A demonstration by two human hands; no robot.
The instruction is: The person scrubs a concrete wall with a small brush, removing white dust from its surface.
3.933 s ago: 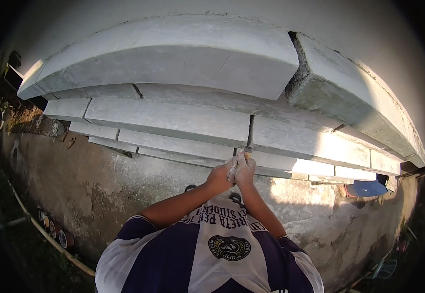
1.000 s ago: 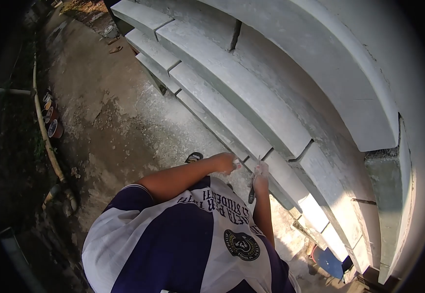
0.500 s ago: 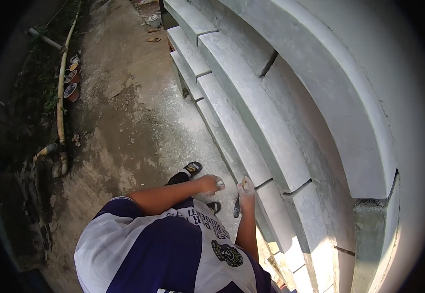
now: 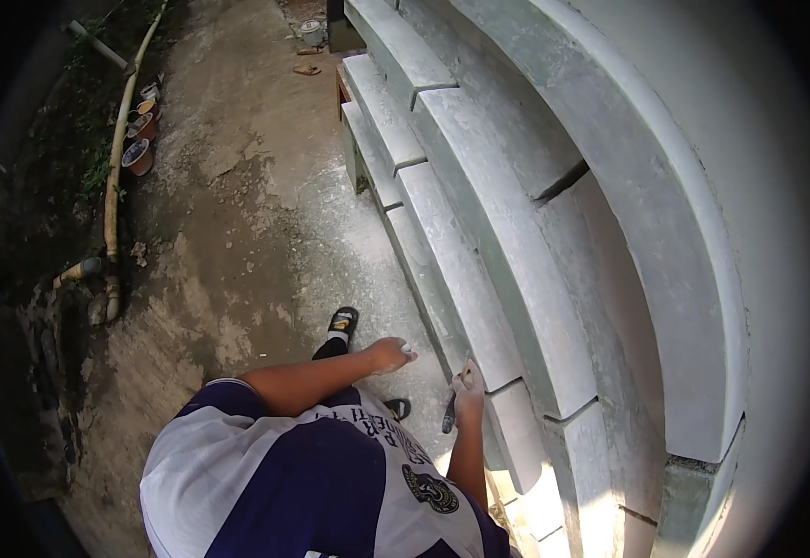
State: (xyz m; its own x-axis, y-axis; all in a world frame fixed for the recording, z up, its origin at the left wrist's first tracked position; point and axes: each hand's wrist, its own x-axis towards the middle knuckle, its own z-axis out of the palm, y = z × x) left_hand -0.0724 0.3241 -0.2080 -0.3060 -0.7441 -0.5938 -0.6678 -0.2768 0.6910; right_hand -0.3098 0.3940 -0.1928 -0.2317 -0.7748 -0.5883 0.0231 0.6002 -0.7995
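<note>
My left hand (image 4: pixel 389 355), dusted white, is closed in front of my body, over the powdery ground. Something pale shows at its fingertips; I cannot make out what it is. To its right, my right hand (image 4: pixel 467 383), also whitened, is closed round a hand tool with a dark handle (image 4: pixel 448 416). The handle sticks out below the fist, and the working end is hidden. This fist is against or very close to the edge of the lower pale slab (image 4: pixel 461 307) of the stepped, curved structure.
Curved stepped slabs (image 4: pixel 516 251) with dark joints rise on the right toward a wall (image 4: pixel 758 139). On the left, a long pipe (image 4: pixel 118 177) runs beside flower pots (image 4: pixel 138 156). A loose sandal (image 4: pixel 307 70) and a bucket (image 4: pixel 311 33) stand far ahead. My sandalled foot (image 4: pixel 342 323) is on the ground.
The view has shifted, so the slabs sit lower and further right. My left hand has turned, hiding more of its fingertips. My right hand, still holding the tool, appears slightly lower.
</note>
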